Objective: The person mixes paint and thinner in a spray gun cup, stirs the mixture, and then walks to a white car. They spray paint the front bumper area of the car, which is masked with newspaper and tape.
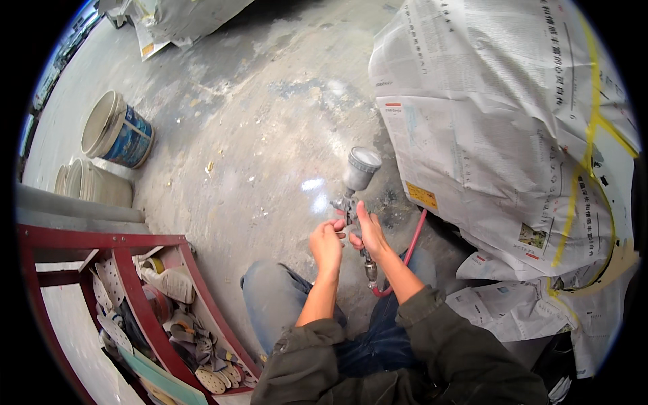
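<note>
A metal spray gun (pixel 350 214) with a grey cup (pixel 362 167) on top is held in front of my knees. My right hand (pixel 370 236) wraps round its grip, thumb pointing up along the back. On the gun's left side, my left hand (pixel 327 243) has its fingers curled in close to the body of the gun; whether they pinch a small part there is hidden. From the fitting at the bottom of the grip, a red air hose (pixel 413 241) loops up and away to the right.
Sheets of newspaper (pixel 466 148) held by yellow tape (pixel 587 148) cover a large panel at right. To the left stands a red rack (pixel 128 280) with sanding pads and discs. Beyond it are a blue-labelled bucket (pixel 128 142) and pale buckets (pixel 101 185) on the stained concrete floor (pixel 223 182).
</note>
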Action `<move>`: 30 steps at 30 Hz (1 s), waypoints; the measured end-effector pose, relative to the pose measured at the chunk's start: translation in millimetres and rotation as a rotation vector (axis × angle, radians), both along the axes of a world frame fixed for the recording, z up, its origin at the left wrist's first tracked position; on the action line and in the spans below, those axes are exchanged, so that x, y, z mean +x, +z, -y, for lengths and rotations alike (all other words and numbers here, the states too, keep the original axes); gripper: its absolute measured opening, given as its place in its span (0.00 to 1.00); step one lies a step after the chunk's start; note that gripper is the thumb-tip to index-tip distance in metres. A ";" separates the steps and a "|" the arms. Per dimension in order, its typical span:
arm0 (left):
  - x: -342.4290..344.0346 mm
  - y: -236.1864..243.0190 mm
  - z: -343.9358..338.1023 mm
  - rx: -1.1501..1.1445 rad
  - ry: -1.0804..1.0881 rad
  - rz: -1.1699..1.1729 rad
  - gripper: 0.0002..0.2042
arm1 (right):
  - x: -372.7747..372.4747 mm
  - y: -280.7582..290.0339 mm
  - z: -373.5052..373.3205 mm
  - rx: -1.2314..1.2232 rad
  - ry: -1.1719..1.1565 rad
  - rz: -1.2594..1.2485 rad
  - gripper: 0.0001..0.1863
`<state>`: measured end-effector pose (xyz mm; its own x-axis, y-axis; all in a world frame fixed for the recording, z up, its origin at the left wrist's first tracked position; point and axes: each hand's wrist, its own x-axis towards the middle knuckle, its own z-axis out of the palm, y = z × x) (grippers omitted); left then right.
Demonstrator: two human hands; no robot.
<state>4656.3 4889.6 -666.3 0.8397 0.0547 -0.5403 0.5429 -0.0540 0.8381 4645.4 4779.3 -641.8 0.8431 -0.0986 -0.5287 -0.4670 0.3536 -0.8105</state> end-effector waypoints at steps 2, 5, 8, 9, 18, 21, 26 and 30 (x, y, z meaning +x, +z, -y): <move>10.0 17.8 0.3 -0.178 0.123 -0.020 0.19 | -14.3 11.5 10.3 -0.037 0.075 0.015 0.39; 20.2 43.7 -0.4 -0.259 0.069 -0.041 0.22 | -28.0 34.5 13.6 -0.049 0.126 0.091 0.37; 20.8 48.3 6.8 -0.240 0.057 -0.068 0.23 | -35.6 53.7 4.7 -0.024 0.085 0.176 0.34; 20.0 46.4 11.0 -0.244 0.051 -0.077 0.23 | -38.2 49.4 4.9 -0.014 0.075 0.166 0.34; 16.0 35.8 0.4 -0.270 0.031 -0.096 0.20 | -42.8 31.3 -5.4 0.063 0.007 0.097 0.35; 1.7 35.1 5.3 -0.267 0.109 -0.104 0.16 | -38.0 28.5 -6.1 0.058 -0.024 0.068 0.35; -12.8 49.9 -10.3 -0.077 -0.172 0.158 0.09 | -41.4 47.0 12.2 0.234 -0.071 0.039 0.39; -10.4 71.9 -22.1 0.103 -0.342 0.274 0.08 | -40.0 49.5 17.5 0.231 -0.038 0.044 0.40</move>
<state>4645.9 4911.8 -594.4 0.9301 -0.2087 -0.3022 0.2385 -0.2828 0.9291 4605.5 4761.8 -592.3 0.8639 -0.0115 -0.5036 -0.4154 0.5492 -0.7251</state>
